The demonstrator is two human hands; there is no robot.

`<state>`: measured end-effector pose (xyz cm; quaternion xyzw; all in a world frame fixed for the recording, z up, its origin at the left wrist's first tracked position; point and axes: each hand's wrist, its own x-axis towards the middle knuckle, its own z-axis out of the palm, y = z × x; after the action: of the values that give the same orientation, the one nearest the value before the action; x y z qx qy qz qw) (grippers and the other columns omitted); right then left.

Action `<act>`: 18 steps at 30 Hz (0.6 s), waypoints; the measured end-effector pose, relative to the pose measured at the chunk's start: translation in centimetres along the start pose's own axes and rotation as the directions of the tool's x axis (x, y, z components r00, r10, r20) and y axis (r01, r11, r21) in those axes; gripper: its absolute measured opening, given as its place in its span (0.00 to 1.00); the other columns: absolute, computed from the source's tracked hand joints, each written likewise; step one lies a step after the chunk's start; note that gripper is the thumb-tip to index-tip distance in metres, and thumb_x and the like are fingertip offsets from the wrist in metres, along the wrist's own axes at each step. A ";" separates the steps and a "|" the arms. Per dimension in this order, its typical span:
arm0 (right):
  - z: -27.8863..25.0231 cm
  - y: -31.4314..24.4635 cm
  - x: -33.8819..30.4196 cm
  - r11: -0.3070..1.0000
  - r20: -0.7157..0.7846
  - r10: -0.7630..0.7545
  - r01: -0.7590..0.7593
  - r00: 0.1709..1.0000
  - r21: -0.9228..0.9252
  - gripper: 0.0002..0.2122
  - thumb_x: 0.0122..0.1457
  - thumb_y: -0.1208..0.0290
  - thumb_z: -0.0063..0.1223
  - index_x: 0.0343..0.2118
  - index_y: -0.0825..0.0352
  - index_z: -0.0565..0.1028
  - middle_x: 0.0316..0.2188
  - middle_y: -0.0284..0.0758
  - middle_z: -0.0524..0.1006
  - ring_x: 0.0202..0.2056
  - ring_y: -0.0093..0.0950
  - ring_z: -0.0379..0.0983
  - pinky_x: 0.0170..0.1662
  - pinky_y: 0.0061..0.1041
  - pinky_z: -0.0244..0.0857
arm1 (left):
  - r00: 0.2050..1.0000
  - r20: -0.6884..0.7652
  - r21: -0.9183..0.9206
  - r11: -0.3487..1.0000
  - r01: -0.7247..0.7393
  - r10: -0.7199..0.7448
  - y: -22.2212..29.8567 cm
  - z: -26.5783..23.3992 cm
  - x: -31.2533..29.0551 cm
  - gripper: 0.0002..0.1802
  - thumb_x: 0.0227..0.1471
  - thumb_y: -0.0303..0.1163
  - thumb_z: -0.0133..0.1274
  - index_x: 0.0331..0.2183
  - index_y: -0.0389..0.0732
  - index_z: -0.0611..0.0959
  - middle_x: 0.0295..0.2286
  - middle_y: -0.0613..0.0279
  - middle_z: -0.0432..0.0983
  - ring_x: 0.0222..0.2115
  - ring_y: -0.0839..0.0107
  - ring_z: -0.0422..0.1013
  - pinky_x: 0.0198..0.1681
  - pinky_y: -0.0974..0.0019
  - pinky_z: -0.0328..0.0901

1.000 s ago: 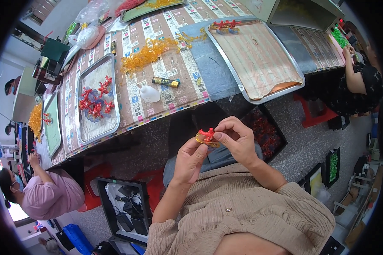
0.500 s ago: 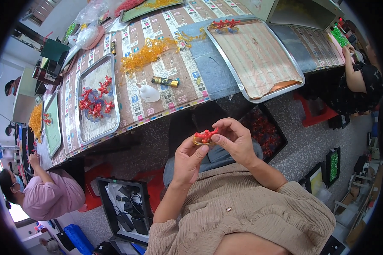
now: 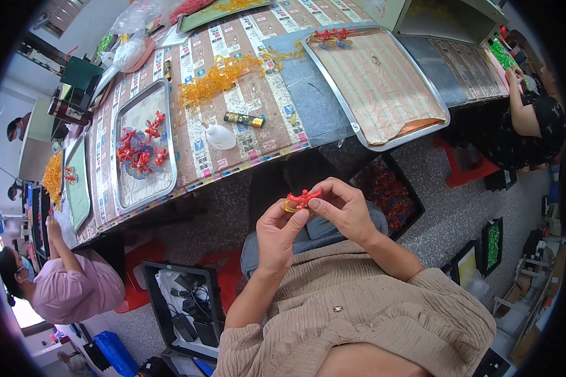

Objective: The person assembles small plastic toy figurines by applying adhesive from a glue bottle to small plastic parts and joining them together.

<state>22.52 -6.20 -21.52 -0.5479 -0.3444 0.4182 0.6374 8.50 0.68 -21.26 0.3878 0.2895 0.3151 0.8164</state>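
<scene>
Above my lap, both hands are closed on a small red plastic figure [image 3: 304, 198] with outstretched limbs. A yellow curved piece [image 3: 289, 205] shows at its left side; whether the two are joined is partly hidden by fingers. My left hand [image 3: 277, 235] pinches the lower left part between thumb and fingers. From the right, my right hand [image 3: 346, 210] presses thumb and forefinger on the figure's other end. On the table, a metal tray [image 3: 173, 135] holds similar red figures [image 3: 141, 151] with bluish clear parts. Yellow pieces [image 3: 217, 81] lie heaped behind.
A white squeeze bottle [image 3: 219, 137] and a black-and-gold cylinder [image 3: 244, 120] stand near the table's front edge. At right lies a paper-lined tray [image 3: 383, 88] with several red figures. A dark bin [image 3: 399, 195] sits below. Co-workers sit at left [image 3: 75, 289] and right [image 3: 534, 132].
The fingers of my right hand have curled in closer around the red figure, which has turned slightly. At left, the co-worker's arm has shifted forward.
</scene>
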 end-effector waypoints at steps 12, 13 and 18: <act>-0.2 0.5 0.4 0.974 0.031 0.150 -0.153 0.988 0.167 0.13 0.57 0.69 0.57 0.43 0.67 0.71 0.33 0.29 0.74 0.30 0.14 0.68 0.33 0.14 0.65 | 0.996 -0.079 0.129 0.991 -0.019 0.029 -0.3 0.7 0.4 0.09 0.50 0.23 0.59 0.36 0.36 0.79 0.33 0.69 0.75 0.33 0.83 0.69 0.38 0.79 0.64; -0.2 0.5 0.4 0.973 0.029 0.162 -0.164 0.986 0.161 0.14 0.57 0.69 0.57 0.44 0.67 0.71 0.33 0.29 0.74 0.31 0.14 0.68 0.33 0.14 0.65 | 0.996 -0.081 0.128 0.992 -0.019 0.030 -0.3 0.8 0.4 0.09 0.50 0.23 0.59 0.36 0.36 0.79 0.33 0.69 0.75 0.33 0.83 0.69 0.38 0.79 0.64; -0.2 1.0 0.4 0.976 0.001 0.176 -0.175 0.984 0.132 0.14 0.57 0.72 0.56 0.45 0.67 0.70 0.36 0.30 0.73 0.33 0.14 0.68 0.35 0.14 0.65 | 0.964 -0.011 0.468 0.853 -0.231 0.267 -0.3 0.4 0.7 0.11 0.46 0.26 0.62 0.34 0.35 0.80 0.28 0.69 0.72 0.28 0.83 0.67 0.30 0.78 0.63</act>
<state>22.67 -5.86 -22.53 -0.5351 -0.2629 0.4919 0.6345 9.31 0.87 -21.42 0.5930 0.3339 0.3545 0.6413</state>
